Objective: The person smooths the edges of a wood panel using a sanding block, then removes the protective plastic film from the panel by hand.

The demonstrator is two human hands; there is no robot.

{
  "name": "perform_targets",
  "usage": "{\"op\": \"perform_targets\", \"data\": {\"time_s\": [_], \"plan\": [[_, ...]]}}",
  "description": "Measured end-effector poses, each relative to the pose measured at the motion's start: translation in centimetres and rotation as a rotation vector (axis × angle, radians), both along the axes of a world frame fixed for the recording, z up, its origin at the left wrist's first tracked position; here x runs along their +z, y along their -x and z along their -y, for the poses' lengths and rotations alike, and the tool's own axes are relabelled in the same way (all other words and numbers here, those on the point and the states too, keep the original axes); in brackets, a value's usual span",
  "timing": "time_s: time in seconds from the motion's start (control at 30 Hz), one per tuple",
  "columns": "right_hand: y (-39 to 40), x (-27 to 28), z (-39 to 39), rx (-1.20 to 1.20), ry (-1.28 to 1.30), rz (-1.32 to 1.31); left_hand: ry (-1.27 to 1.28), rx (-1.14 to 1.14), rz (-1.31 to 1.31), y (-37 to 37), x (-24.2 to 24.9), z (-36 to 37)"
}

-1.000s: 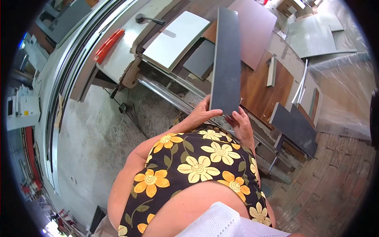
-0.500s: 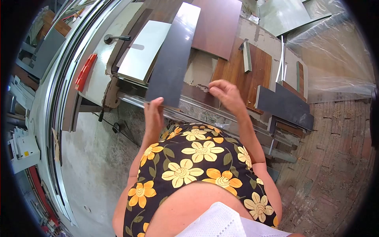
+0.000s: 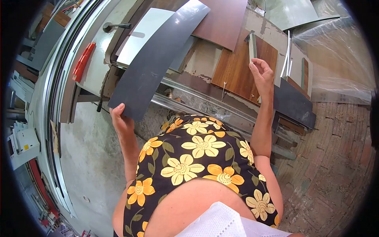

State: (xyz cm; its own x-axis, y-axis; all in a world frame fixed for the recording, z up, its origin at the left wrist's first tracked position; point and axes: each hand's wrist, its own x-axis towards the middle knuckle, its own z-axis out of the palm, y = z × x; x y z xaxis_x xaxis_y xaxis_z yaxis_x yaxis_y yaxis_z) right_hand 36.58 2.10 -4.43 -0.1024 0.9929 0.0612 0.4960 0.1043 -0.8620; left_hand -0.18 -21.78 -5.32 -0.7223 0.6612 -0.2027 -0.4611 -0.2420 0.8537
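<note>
A long dark grey panel (image 3: 152, 63) slants up and away from me, its near end raised off the bench. My left hand (image 3: 122, 118) grips the panel's near left corner, thumb on top. Over at the right, my right hand (image 3: 262, 75) has thumb and fingers closed at the near end of a narrow pale-edged strip (image 3: 252, 45). This strip lies on a brown wood-grain board (image 3: 258, 53). A small thin pale piece (image 3: 224, 90) shows at the board's near edge. Beneath the grey panel is a white panel (image 3: 144, 29).
A reddish-brown board (image 3: 223, 23) lies at the back. Metal rails (image 3: 189, 96) run along the bench's near side. Another dark panel (image 3: 294, 102) is at right, near clear plastic sheeting (image 3: 335, 59). A red tool-like piece (image 3: 84, 62) and a black lever (image 3: 116, 27) are at left.
My left hand has moved left, swinging the grey panel's near end with it. My right hand has moved right and forward, from over the bench edge to the narrow strip.
</note>
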Motion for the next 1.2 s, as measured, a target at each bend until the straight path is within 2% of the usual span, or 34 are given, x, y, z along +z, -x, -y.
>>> {"op": "perform_targets", "data": {"time_s": [0.13,0.27,0.37,0.6,0.7,0.8,0.9,1.03,1.1,1.13,1.2], "plan": [[-1.4,-0.6,-2.8,-0.123,-0.238,0.478,0.000,-0.048,0.005,1.1,-0.9,1.5],[-1.9,-2.0,-5.9,-0.199,-0.141,0.742,-0.048,-0.083,-0.028,1.6,0.0,2.6],[-1.0,-1.5,-7.2,-0.132,0.125,0.862,-0.118,-0.128,-0.059,3.0,0.0,4.2],[-0.9,-5.3,-9.4,-0.120,0.063,0.932,-0.141,-0.117,-0.069,3.0,2.5,5.7],[-1.1,-5.3,-9.9,-0.078,0.076,0.888,0.356,0.216,-0.148,-3.0,9.1,3.4],[-2.4,-7.6,-12.2,-0.139,0.077,0.777,0.435,0.159,-0.227,-4.9,10.4,3.6],[-4.4,-7.8,-13.0,-0.133,0.276,0.350,0.413,0.081,-0.278,-5.5,11.0,3.5],[-3.8,-3.8,-9.4,-0.087,0.289,-0.492,0.296,0.000,-0.389,-2.0,9.1,3.8],[-2.0,0.3,-6.6,-0.069,0.263,-0.696,0.175,-0.055,-0.491,1.4,5.6,4.7],[-1.2,1.9,-5.1,-0.061,0.249,-0.798,0.178,-0.054,-0.521,1.4,5.7,4.5],[-1.2,2.6,-3.5,0.089,0.151,-0.730,0.188,-0.051,-0.582,1.4,6.2,4.1]]}}
